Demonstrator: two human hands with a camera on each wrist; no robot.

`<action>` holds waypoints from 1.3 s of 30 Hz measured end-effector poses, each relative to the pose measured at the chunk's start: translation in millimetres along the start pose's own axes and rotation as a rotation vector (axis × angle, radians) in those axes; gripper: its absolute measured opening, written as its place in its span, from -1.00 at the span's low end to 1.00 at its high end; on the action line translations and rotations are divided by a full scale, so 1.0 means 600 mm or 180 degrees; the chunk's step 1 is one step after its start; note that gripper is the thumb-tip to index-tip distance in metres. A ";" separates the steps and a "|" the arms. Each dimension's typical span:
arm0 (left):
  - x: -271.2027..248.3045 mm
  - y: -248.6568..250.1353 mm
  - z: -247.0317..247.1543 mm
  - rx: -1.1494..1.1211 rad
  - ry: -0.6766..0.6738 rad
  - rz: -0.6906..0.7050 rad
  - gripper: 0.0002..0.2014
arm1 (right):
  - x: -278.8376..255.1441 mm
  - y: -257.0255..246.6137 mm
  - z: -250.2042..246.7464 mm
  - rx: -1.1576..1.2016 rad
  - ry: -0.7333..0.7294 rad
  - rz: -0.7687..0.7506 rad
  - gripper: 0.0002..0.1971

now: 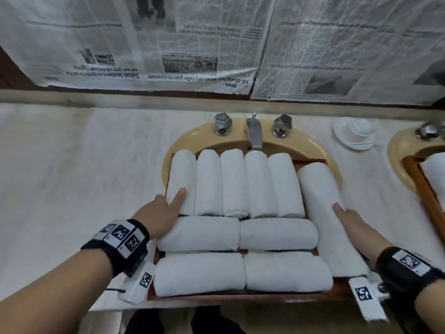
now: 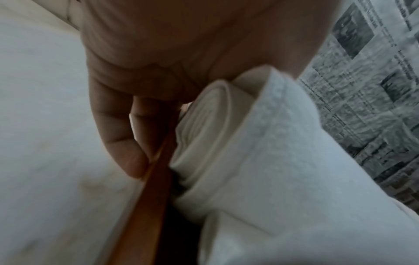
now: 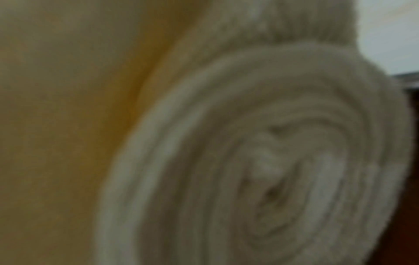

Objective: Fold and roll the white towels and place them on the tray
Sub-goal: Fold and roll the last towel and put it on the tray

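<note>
A wooden tray (image 1: 216,297) lies across a yellow sink and carries several rolled white towels (image 1: 233,182): a back row lying front to back, and two rows of crosswise rolls in front. A longer roll (image 1: 322,208) lies along the tray's right side. My left hand (image 1: 161,213) grips the tray's left rim (image 2: 156,179), its fingers (image 2: 113,125) outside the wood and its thumb on the leftmost towel (image 2: 283,161). My right hand (image 1: 354,225) holds the long roll, thumb on top and fingers hidden behind it. The right wrist view shows that roll's spiral end (image 3: 260,170) against my palm (image 3: 56,125).
A chrome tap (image 1: 254,131) with two knobs stands behind the tray on the sink's rim (image 1: 320,145). An upturned white cup on a saucer (image 1: 354,132) sits at the back right. A second sink with a tray (image 1: 419,179) is at the far right. Newspaper (image 1: 192,44) covers the wall.
</note>
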State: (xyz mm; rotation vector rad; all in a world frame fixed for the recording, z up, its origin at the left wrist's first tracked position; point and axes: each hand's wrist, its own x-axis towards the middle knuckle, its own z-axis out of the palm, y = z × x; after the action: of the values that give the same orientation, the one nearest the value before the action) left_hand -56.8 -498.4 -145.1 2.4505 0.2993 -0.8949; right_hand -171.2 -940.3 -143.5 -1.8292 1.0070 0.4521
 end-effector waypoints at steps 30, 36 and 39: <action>-0.161 -0.654 -0.259 -0.1944 0.1312 -0.1405 -0.31 | -0.180 -0.523 0.750 -0.1854 -0.1118 -0.1457 0.16; -0.123 -0.657 -0.269 -0.2411 0.1367 -0.1828 -0.16 | -0.150 -0.614 0.853 -0.2207 -0.1425 -0.1581 -0.04; -0.105 -0.651 -0.282 -0.2521 0.1363 -0.2003 -0.07 | -0.126 -0.646 0.896 -0.2430 -0.1475 -0.1624 0.06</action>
State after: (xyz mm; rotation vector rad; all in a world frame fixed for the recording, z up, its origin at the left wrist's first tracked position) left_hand -156.9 -79.6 -145.0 1.7610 1.3429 -0.3288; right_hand 158.2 -360.4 -122.5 -2.3806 0.0057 0.9668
